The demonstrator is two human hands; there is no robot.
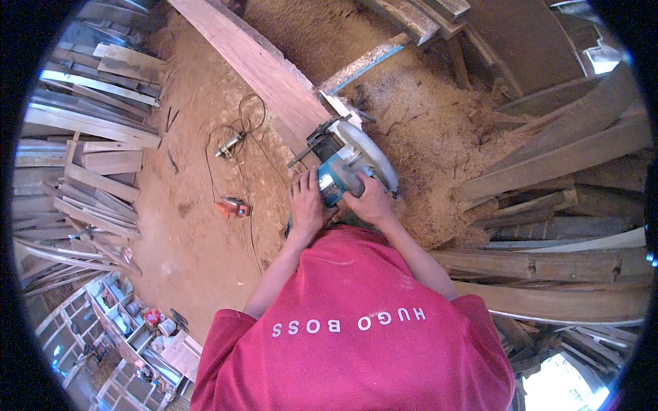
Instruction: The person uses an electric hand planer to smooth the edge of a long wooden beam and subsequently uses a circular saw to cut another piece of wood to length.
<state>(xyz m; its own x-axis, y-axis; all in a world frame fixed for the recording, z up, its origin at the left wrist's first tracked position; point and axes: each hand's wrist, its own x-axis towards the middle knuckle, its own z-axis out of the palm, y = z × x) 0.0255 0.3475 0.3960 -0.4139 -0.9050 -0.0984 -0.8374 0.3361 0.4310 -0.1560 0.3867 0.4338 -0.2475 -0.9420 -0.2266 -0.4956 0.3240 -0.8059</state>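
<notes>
My right grip (pixel 372 200) curls around the handle of a teal circular saw (pixel 330 181), and my left grip (pixel 306 203) clasps its motor housing. The saw sits at the near end of a long reddish plank (pixel 267 77). An orange corded device (pixel 232 207) lies left on the dirt floor (pixel 178 236); sawdust (pixel 428 151) lies thick at right.

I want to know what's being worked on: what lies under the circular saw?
The reddish plank runs up to the dark base of the circular saw and appears to pass beneath it. The saw covers what lies directly below, so the blade and any support cannot be seen.
</notes>
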